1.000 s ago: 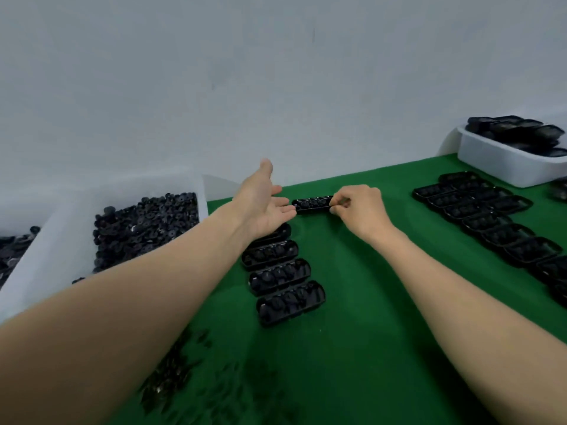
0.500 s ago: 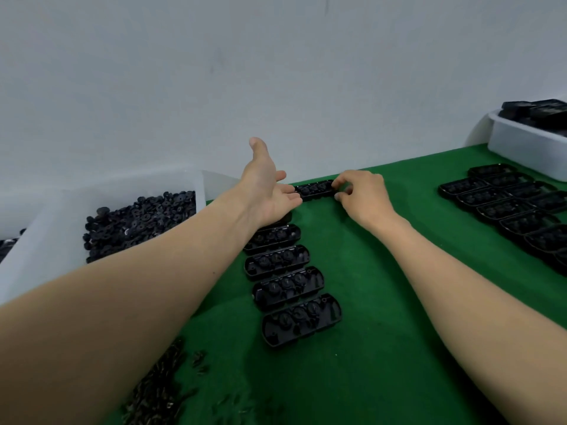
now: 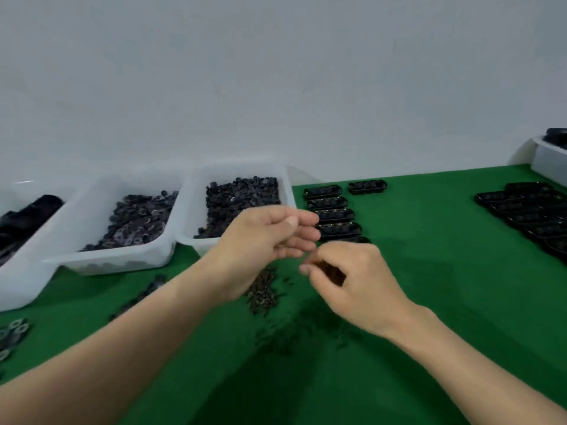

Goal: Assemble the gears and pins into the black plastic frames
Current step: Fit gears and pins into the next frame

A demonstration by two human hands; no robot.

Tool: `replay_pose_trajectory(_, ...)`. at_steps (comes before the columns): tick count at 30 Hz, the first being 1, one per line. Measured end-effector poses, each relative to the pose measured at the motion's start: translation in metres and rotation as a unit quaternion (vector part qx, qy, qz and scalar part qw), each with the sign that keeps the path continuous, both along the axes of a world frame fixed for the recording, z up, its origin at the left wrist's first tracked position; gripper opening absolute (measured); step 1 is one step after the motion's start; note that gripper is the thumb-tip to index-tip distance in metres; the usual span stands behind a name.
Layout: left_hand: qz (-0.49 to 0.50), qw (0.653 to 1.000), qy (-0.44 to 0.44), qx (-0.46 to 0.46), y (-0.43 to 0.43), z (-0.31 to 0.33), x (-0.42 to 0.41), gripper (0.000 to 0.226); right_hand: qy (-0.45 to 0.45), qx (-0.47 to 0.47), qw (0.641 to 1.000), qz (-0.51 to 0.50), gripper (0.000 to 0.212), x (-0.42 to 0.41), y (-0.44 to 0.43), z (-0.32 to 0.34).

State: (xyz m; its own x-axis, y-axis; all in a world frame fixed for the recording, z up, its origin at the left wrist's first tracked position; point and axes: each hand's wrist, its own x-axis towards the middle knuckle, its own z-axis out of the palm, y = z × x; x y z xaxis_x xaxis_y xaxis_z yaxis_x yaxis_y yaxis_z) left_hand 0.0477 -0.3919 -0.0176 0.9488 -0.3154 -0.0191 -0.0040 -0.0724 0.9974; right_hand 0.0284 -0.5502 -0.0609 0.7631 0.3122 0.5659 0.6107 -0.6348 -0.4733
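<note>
By the pins [image 3: 264,291], my left hand [image 3: 267,240] hangs loosely cupped; my right hand [image 3: 352,280] curls, its grip too blurred to tell.

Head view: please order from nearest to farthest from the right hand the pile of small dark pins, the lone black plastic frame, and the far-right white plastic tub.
1. Pile of small dark pins, just left of the right hand.
2. Lone black plastic frame, farther back, ahead of it.
3. White plastic tub, far right corner.

Even soft light, motion-blurred throughout
</note>
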Motion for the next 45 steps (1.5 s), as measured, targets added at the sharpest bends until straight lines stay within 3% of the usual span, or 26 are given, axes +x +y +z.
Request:
replay_pose_trajectory(3,0.054,0.995,-0.035,0.073,0.070,-0.016,-0.071,0.020,0.064,-0.057,0.991,0.105,0.022,-0.046,0.043,-0.006)
replay_pose_trajectory(7,0.215,0.971,-0.001,0.104,0.153,-0.043,-0.143,0.014,0.124,-0.104,0.970,0.181,0.026,-0.075,0.101,-0.011)
replay_pose_trajectory(10,0.289,0.949,0.005,0.128,0.203,-0.055,-0.186,0.009,0.129,-0.129,0.960,0.214,0.021,-0.087,0.154,-0.015)
replay_pose_trajectory(13,0.320,0.933,-0.016,0.164,0.244,-0.062,-0.218,0.019,0.118,-0.140,0.954,0.237,0.015,-0.095,0.212,-0.016)
replay_pose_trajectory(17,0.366,0.904,-0.048,0.215,0.292,-0.070,-0.239,0.005,0.119,-0.147,0.950,0.250,0.011,-0.104,0.287,-0.017)
replay_pose_trajectory(22,0.438,0.849,-0.091,0.280,0.337,-0.078,-0.246,0.023,0.076,-0.175,0.951,0.243,0.026,-0.102,0.366,-0.022)
replay_pose_trajectory(25,0.428,0.823,-0.086,0.363,0.359,-0.084,-0.240,0.048,0.074,-0.241,0.937,0.242,0.042,-0.094,0.396,-0.019)
replay_pose_trajectory(28,0.381,0.833,-0.050,0.398,0.373,-0.085,-0.234,0.053,0.067,-0.286,0.922,0.251,0.039,-0.093,0.405,-0.017)
replay_pose_trajectory(31,0.366,0.872,-0.073,0.318,0.375,-0.082,-0.234,0.042,0.037,-0.248,0.934,0.253,0.030,-0.102,0.385,-0.013)
replay_pose_trajectory(35,0.303,0.933,-0.052,0.184,0.362,-0.080,-0.234,0.050,0.080,-0.167,0.956,0.225,0.025,-0.121,0.331,-0.013)
replay_pose_trajectory(38,0.240,0.959,-0.037,0.149,0.347,-0.077,-0.227,0.050,0.102,-0.146,0.963,0.203,0.028,-0.132,0.301,-0.020)
replay_pose_trajectory(41,0.197,0.964,-0.056,0.171,0.336,-0.078,-0.221,0.043,0.110,-0.144,0.966,0.182,0.029,-0.138,0.281,-0.025)
replay_pose_trajectory(45,0.112,0.933,-0.180,0.290,0.318,-0.085,-0.222,0.032,0.084,-0.178,0.963,0.183,0.030,-0.145,0.261,-0.034)
